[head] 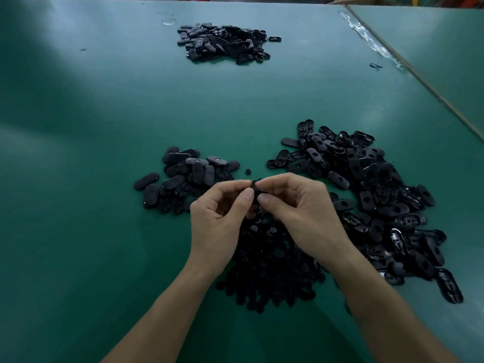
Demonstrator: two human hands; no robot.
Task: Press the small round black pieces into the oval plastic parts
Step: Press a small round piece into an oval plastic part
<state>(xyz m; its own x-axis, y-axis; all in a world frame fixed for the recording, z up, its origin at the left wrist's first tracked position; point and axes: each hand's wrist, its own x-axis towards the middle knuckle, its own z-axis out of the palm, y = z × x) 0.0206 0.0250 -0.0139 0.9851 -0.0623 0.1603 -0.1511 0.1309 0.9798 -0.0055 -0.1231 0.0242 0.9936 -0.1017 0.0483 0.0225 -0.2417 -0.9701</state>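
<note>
Head view. The left hand (217, 213) and right hand (301, 210) are pinching one small black part (255, 189) between curled thumbs and fingers, over the table (78, 179). Round pieces (269, 263) are lying heaped beneath the hands. Ovals (379, 195) are lying piled at right, beside a left pile (183, 176) and a far pile (222, 43).

Black oval parts (366, 179) in heaps left, right, far; small round pieces (269, 271) in a near pile
</note>
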